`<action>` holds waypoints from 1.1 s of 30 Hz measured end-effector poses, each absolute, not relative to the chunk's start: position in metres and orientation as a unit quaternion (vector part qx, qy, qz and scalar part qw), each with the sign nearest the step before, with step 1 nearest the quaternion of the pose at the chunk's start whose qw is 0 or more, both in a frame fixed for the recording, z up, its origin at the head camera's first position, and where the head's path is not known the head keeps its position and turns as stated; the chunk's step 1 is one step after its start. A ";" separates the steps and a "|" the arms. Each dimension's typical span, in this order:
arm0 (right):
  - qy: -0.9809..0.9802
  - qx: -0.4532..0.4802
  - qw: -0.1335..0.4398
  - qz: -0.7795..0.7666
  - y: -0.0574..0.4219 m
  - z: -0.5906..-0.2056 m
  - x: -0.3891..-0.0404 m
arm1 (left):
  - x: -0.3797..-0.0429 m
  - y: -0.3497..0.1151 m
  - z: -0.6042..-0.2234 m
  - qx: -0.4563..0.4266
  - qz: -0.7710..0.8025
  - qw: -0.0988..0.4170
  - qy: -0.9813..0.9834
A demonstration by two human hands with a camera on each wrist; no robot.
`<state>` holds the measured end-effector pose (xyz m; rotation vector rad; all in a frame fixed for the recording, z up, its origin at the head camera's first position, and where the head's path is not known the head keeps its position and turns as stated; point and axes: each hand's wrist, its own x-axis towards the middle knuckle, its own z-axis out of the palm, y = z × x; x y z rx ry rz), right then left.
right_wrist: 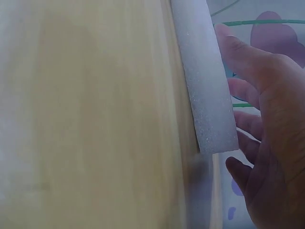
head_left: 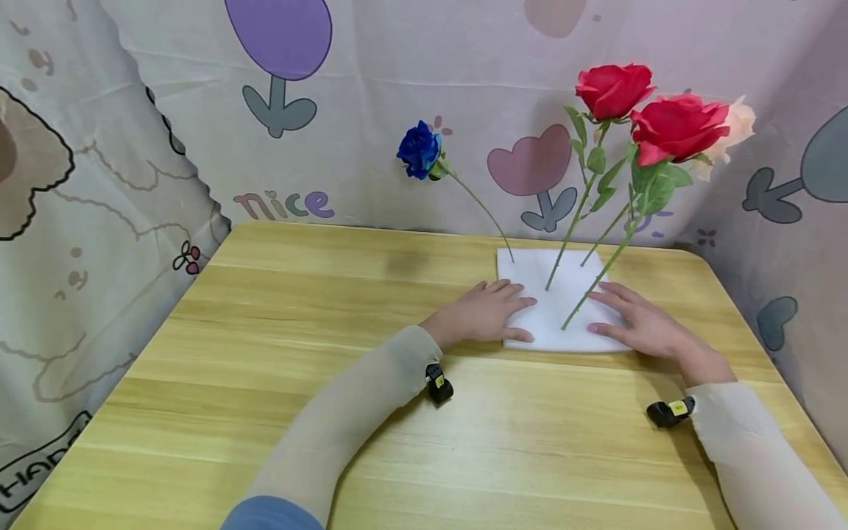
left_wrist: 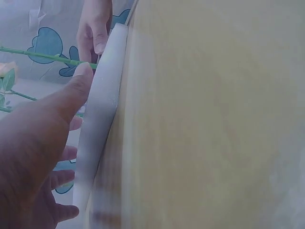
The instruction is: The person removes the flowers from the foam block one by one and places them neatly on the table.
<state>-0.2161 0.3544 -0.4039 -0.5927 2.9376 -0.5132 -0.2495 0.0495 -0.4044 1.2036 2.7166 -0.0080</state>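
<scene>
A white foam block [head_left: 556,305] lies flat on the wooden table [head_left: 331,353]. Stuck upright in it are a blue rose [head_left: 419,149], two red roses [head_left: 612,88] [head_left: 676,126] and a pale peach rose [head_left: 732,129] on green stems. My left hand [head_left: 486,313] rests with straight fingers on the block's left edge. My right hand [head_left: 639,324] lies flat on its right side. In the left wrist view the left hand [left_wrist: 43,143] spreads along the foam edge [left_wrist: 97,119]. In the right wrist view the right hand [right_wrist: 267,129] is spread beside the foam [right_wrist: 205,81].
Patterned cloth [head_left: 132,147] hangs behind the table and on both sides. Bare wood stretches to the left of and in front of the foam. A small black device [head_left: 439,383] sits on each wrist.
</scene>
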 end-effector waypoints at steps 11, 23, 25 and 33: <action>0.964 -0.198 0.053 -0.170 0.351 -0.405 -0.215 | -0.247 0.047 -0.405 0.398 0.007 0.100 0.912; 0.960 -0.221 0.049 -0.163 0.338 -0.404 -0.214 | -0.244 0.028 -0.402 0.408 0.023 0.107 0.906; 0.960 -0.228 0.043 -0.158 0.334 -0.404 -0.213 | -0.245 0.024 -0.402 0.410 0.025 0.107 0.906; 0.954 -0.256 0.032 -0.153 0.317 -0.401 -0.212 | -0.248 0.005 -0.402 0.413 0.027 0.115 0.903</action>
